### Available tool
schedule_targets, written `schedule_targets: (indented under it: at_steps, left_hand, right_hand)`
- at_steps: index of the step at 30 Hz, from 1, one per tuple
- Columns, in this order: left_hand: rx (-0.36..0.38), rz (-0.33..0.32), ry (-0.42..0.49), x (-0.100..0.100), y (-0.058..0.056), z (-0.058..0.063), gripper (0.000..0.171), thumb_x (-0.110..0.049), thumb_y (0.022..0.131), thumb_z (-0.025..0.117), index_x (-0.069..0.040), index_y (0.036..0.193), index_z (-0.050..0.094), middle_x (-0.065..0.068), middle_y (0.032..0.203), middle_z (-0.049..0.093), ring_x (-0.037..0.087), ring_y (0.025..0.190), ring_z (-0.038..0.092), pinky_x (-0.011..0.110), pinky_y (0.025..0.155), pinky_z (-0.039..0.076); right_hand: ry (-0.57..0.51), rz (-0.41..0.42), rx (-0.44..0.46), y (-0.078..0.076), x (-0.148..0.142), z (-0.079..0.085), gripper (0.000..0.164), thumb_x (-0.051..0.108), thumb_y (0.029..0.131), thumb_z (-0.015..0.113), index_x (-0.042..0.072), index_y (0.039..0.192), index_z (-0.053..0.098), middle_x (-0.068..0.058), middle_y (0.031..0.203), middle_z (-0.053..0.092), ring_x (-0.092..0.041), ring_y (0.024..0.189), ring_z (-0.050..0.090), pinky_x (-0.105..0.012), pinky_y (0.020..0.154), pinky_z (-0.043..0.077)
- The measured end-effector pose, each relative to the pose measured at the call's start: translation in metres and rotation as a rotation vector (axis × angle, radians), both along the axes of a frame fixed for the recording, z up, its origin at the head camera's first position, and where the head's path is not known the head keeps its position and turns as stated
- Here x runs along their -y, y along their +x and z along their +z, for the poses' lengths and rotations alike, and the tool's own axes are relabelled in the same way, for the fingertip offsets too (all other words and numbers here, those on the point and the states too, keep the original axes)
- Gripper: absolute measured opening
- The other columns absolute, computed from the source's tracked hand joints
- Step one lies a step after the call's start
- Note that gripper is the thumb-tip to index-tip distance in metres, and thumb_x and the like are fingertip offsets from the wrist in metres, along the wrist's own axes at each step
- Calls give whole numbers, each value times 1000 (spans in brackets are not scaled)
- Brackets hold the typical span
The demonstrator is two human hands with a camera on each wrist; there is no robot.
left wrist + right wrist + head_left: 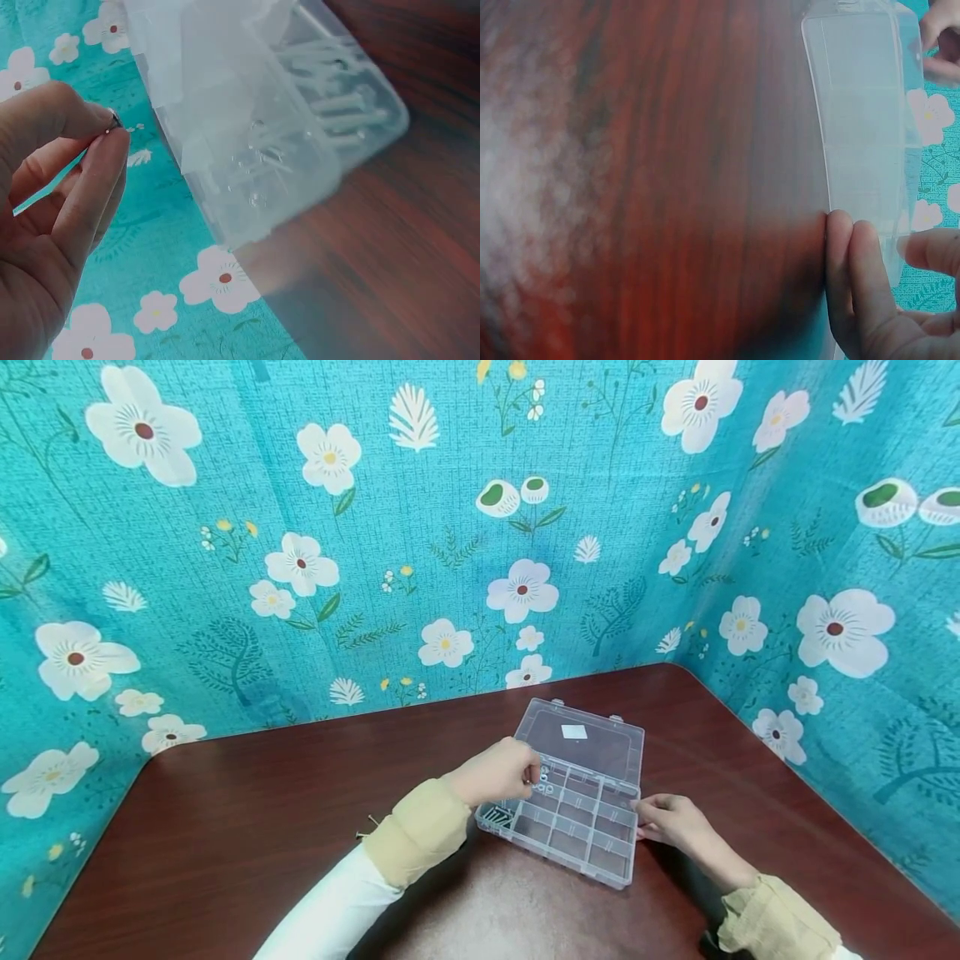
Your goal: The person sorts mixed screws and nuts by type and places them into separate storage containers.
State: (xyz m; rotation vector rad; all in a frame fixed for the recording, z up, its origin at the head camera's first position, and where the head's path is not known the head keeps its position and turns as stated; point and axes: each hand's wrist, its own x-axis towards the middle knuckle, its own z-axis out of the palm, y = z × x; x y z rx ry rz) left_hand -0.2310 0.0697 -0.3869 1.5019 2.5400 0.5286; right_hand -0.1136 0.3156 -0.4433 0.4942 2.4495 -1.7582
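A clear plastic compartment box point(555, 857) lies on the table with its lid point(600, 752) swung back. My left hand point(501, 771) is over the box's left side; its thumb and fingertips pinch a small shiny metal piece point(113, 124), mostly hidden by the fingers. Several screws point(497, 815) fill the near left corner compartment. Beyond them, small light ring-like pieces point(543, 788) lie in a compartment close to the left fingertips. At the box's right side wall, my right hand point(678, 821) grips the edge, thumb on top and fingers along the outside.
Two loose screws point(372, 820) show on the dark wooden table point(247, 810) by the left sleeve, partly behind it. A white label point(574, 732) sits on the lid. Blue flowered cloth point(375, 552) rises behind the table and along its right side.
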Motion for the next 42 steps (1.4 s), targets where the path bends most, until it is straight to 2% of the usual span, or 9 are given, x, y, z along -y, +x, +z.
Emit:
schedule_targets:
  at_steps: [4, 9, 12, 15, 21, 25, 32, 38, 42]
  left_hand:
    - [16, 20, 1, -10, -3, -2, 7, -4, 78, 64, -6, 84, 68, -2, 77, 62, 7, 66, 50, 14, 60, 42]
    - [-10, 64, 6, -17, -7, -8, 9, -2, 79, 62, -5, 86, 67, 2, 82, 62, 8, 68, 48, 15, 60, 41]
    - [-17, 84, -2, -16, -9, -12, 12, -2, 81, 61, -5, 91, 65, 1, 85, 60, 8, 69, 47, 15, 62, 41]
    - [-32, 78, -15, -10, -10, -15, 14, -2, 81, 62, -6, 94, 64, 1, 87, 60, 8, 72, 48, 15, 66, 43]
    - [-89, -1, -70, 16, -7, -11, 14, -1, 82, 59, -7, 91, 67, -1, 84, 62, 7, 72, 52, 15, 70, 45]
    - [-71, -36, -124, 37, 1, -7, 14, -1, 80, 62, -9, 90, 68, -3, 82, 63, 5, 71, 52, 14, 69, 45]
    - [-49, -56, -182, 69, 19, -1, 9, -4, 77, 67, -13, 80, 67, -5, 72, 57, 6, 65, 47, 15, 61, 42]
    - [-73, -67, -250, 96, 31, -4, 10, -8, 74, 71, -17, 79, 69, -11, 73, 57, 3, 64, 47, 16, 61, 43]
    - [-96, -92, -246, 115, 37, -11, 11, -6, 70, 72, -16, 73, 67, -11, 70, 57, 2, 61, 47, 17, 57, 42]
  right_hand:
    - [-9, 13, -6, 0, 1, 0, 38, 11, 89, 50, -25, 102, 46, -4, 72, 59, -7, 60, 58, -23, 60, 51]
    - [-12, 14, -8, 0, 2, 0, 38, 10, 89, 50, -25, 103, 46, -5, 73, 59, -7, 61, 59, -22, 60, 51]
    - [-19, 17, -8, -1, 3, 0, 39, 10, 89, 50, -25, 103, 46, -6, 74, 59, -8, 61, 59, -23, 60, 51]
    - [-18, 19, -9, -1, 3, 1, 39, 10, 89, 51, -25, 104, 46, -6, 74, 59, -8, 62, 59, -23, 61, 52]
    - [11, 12, -4, -2, 4, 2, 39, 11, 90, 51, -25, 104, 46, -6, 73, 59, -8, 61, 59, -23, 60, 52]
    - [43, 14, 8, -2, 3, 2, 40, 13, 90, 50, -24, 104, 47, -6, 74, 60, -9, 62, 59, -24, 60, 52]
    - [51, 6, 17, -1, 1, 1, 42, 15, 90, 51, -24, 105, 46, -7, 76, 60, -10, 64, 59, -25, 61, 52]
    - [31, 4, 8, 1, 2, -1, 40, 14, 90, 51, -23, 105, 47, -6, 77, 59, -9, 65, 59, -24, 62, 52]
    - [13, 21, -2, 2, 2, 0, 39, 13, 91, 49, -24, 104, 47, -6, 77, 58, -9, 65, 59, -23, 63, 51]
